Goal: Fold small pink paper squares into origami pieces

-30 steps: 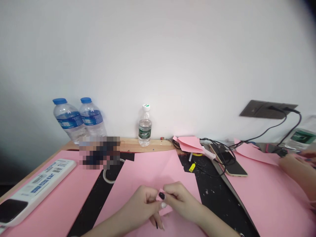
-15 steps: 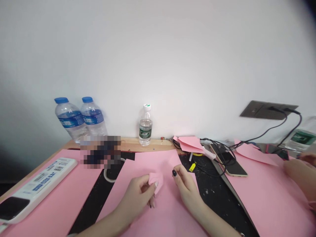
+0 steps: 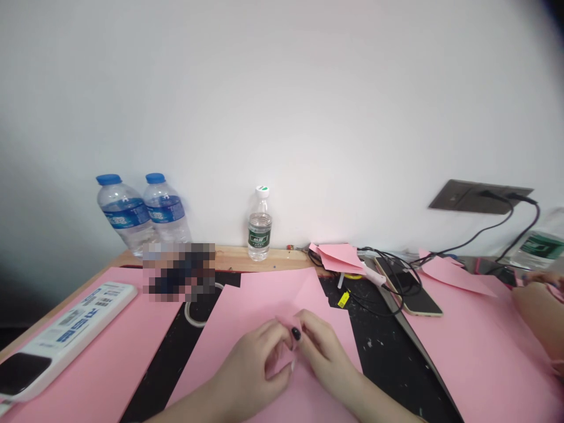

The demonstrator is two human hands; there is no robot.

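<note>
Between my two hands is a small folded piece of pink paper (image 3: 288, 322), mostly covered by fingers. My left hand (image 3: 255, 364) curls around its left side, fingers bent and thumb below. On the other side my right hand (image 3: 324, 352) pinches it, the dark-nailed thumb pressing on its face. Both hands are over a large pink paper sheet (image 3: 264, 291) that lies on the black mat (image 3: 383, 358). The exact folds of the small piece are hidden.
At left lie a white power strip (image 3: 66, 341) and two blue-capped bottles (image 3: 126, 214). A small water bottle (image 3: 259, 229) stands by the wall. To the right are folded pink papers (image 3: 339, 257), black cables (image 3: 374, 312), a phone (image 3: 409, 288) and another person's arm (image 3: 540, 314).
My right hand has moved left and closed onto the small pink paper, which my left hand alone held before. My left hand has turned and shifted slightly right. The other person's arm moved slightly.
</note>
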